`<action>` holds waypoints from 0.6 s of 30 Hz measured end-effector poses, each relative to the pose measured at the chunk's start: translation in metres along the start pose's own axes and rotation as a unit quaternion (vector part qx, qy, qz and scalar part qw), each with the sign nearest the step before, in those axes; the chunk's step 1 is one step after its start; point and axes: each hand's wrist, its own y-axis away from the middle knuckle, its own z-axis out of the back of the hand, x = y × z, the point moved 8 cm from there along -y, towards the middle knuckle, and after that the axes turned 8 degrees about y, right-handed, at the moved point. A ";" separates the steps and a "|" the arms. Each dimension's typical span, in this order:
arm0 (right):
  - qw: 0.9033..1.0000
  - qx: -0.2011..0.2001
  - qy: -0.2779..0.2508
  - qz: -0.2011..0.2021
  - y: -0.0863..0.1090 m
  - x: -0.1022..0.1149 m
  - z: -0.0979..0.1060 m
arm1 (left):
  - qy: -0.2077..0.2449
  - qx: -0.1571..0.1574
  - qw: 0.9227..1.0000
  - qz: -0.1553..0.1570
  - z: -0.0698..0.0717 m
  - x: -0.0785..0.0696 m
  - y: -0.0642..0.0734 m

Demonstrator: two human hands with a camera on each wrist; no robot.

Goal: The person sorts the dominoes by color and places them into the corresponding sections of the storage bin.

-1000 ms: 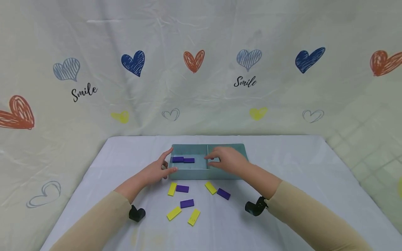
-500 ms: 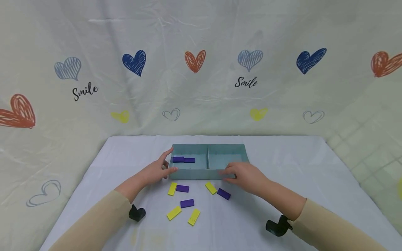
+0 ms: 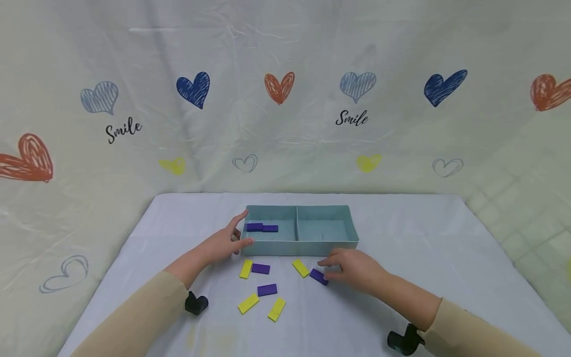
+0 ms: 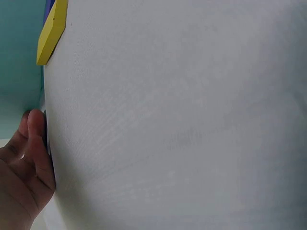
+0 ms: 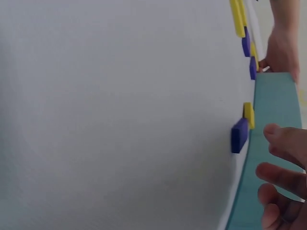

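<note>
A light teal two-compartment box [image 3: 327,248] stands on the table, with two purple blocks [image 3: 255,227] in its left compartment. My left hand [image 3: 221,244] holds the box's left end, thumb at the front rim and index finger stretched to the back corner. My right hand [image 3: 357,267] is in front of the box's right half, its thumb and fingers apart and nothing between them. Just under its fingertips lies a purple, domino-shaped block [image 3: 318,276]; the right wrist view shows this purple block [image 5: 239,136] apart from the fingers. A yellow block [image 3: 301,267] lies beside it.
Nearer the left hand lie two more purple blocks, one upper [image 3: 260,268] and one lower [image 3: 267,289]. Yellow blocks [image 3: 246,268] [image 3: 248,303] [image 3: 276,309] lie around them on the white tablecloth [image 3: 339,327]. A heart-printed sheet [image 3: 303,139] hangs behind the table.
My right hand has come out from over the box's divider, moved toward me and to the right, and lowered to the purple block. The left hand stays on the box.
</note>
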 end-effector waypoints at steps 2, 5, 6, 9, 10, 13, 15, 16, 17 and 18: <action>1.000 0.005 0.009 0.007 0.000 0.002 -0.005 | 0.003 0.002 1.000 0.001 0.000 0.000 0.001; 1.000 0.007 0.021 0.011 -0.001 0.003 -0.012 | 0.007 0.004 1.000 0.001 0.000 -0.001 0.001; 1.000 0.009 0.024 0.010 -0.002 0.003 -0.014 | 0.008 0.003 1.000 0.002 0.000 -0.001 0.000; 0.999 0.012 0.030 0.007 -0.002 0.002 -0.019 | 0.007 0.003 1.000 0.002 0.000 -0.001 -0.001; 0.999 0.013 0.031 0.007 -0.002 0.002 -0.021 | 0.006 0.002 1.000 0.002 0.000 0.000 -0.001; 0.999 0.013 0.032 0.010 -0.003 0.001 -0.024 | 0.006 0.002 1.000 0.002 0.000 0.000 -0.002; 0.999 0.011 0.026 0.014 -0.002 0.002 -0.024 | 0.007 0.001 1.000 0.004 0.000 0.001 -0.003; 1.000 0.010 0.023 0.017 -0.002 0.002 -0.024 | 0.007 0.001 1.000 0.005 -0.001 0.001 -0.003; 1.000 0.009 0.022 0.019 -0.001 0.002 -0.025 | 0.008 0.001 1.000 0.004 -0.001 0.001 -0.003; 1.000 0.007 0.020 0.022 -0.001 0.003 -0.025 | 0.007 0.001 1.000 0.004 0.000 0.001 -0.002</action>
